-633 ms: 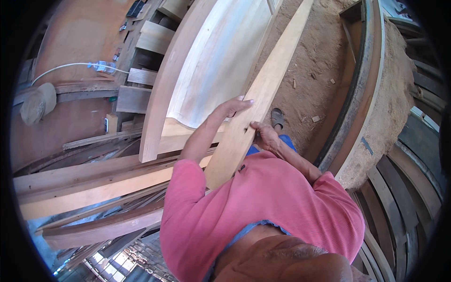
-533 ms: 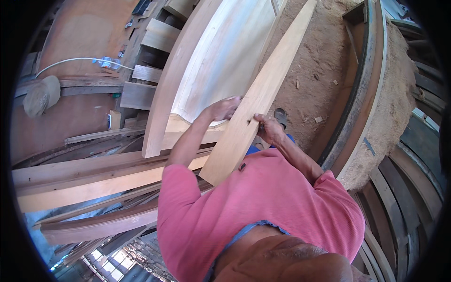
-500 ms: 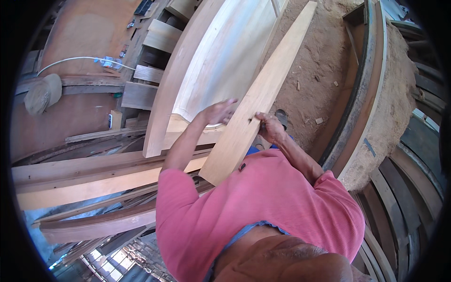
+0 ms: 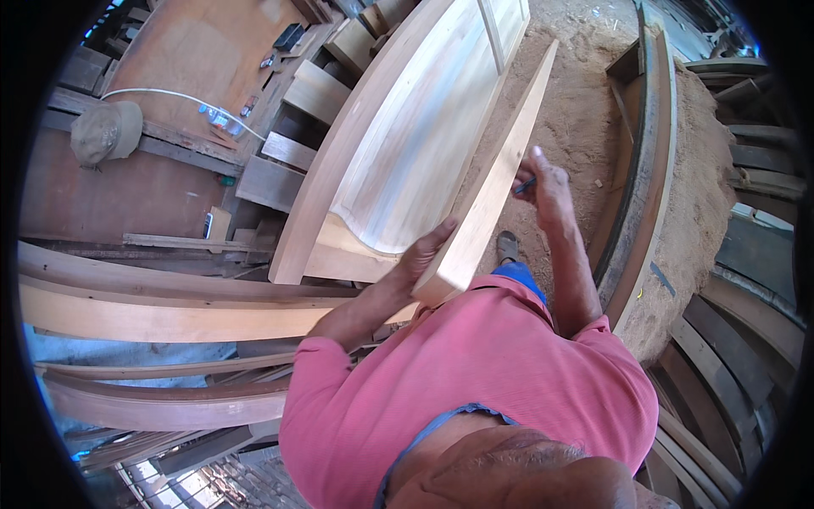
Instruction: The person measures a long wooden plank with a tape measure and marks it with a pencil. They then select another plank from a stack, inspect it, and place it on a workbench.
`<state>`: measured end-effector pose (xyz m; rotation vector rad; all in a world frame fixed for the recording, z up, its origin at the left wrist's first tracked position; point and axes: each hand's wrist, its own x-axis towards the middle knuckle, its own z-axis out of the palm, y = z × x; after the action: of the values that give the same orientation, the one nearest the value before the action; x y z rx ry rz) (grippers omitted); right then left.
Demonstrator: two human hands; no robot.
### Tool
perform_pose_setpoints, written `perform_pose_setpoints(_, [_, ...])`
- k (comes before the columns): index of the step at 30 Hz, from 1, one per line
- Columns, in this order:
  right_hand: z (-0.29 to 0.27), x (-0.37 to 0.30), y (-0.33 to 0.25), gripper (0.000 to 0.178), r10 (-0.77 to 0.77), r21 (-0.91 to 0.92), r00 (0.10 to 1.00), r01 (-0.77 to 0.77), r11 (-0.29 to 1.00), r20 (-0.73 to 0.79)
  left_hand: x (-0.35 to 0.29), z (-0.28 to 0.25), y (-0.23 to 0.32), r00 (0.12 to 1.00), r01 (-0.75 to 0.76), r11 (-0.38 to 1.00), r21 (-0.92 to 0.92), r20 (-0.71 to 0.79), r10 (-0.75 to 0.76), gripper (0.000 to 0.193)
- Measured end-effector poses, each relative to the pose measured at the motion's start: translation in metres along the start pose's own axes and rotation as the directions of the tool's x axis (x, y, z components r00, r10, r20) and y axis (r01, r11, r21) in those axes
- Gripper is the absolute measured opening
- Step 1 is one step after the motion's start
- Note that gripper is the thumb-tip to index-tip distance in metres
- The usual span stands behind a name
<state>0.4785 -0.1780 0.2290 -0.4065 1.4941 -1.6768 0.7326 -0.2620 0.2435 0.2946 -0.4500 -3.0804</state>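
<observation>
A long pale wooden plank [image 4: 490, 198] slants away from my body, tilted up on its edge. My left hand [image 4: 428, 254] is closed around it near its close end, with the thumb against the left side. Farther along, my right hand [image 4: 547, 188] is at the plank's right side, fingers curled and thumb raised. Between those fingers shows a thin blue pen-like stick [image 4: 526, 184]; its exact kind is hard to make out. Left of the plank lies a wooden panel door [image 4: 398, 161] with a curved moulding.
Long timber beams [image 4: 170, 310] run across the left. A cap [image 4: 107, 133], a clear bottle [image 4: 222, 119] and a white cable [image 4: 182, 95] are on the left-hand side. Sawdust covers the ground [image 4: 585, 93]. A long wooden frame [image 4: 638, 182] stands at the right, beside stacked boards [image 4: 721, 356].
The plank has been turned from its flat face up onto its edge. My left hand has taken hold near its close end. My right hand has moved farther out, and the blue stick now shows.
</observation>
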Motion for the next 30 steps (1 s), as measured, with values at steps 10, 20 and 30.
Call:
perform_pose_setpoints(10, [0.003,-0.118,-0.102,0.077,-0.765,-0.099,0.635,0.772,0.628,0.102,0.102,0.108,-0.035,0.967,-0.009,0.897,-0.441,0.225,0.121,0.047])
perform_pose_setpoints(20, [-0.003,-0.128,-0.127,0.075,-0.788,-0.228,0.615,0.770,0.596,0.018,0.121,0.140,-0.037,0.957,0.035,0.927,-0.373,0.281,0.077,0.048])
perform_pose_setpoints(30, [-0.003,-0.121,-0.133,0.089,-0.814,-0.399,0.571,0.724,0.562,-0.110,0.128,0.152,-0.037,0.966,0.016,0.939,-0.345,0.249,0.075,0.050])
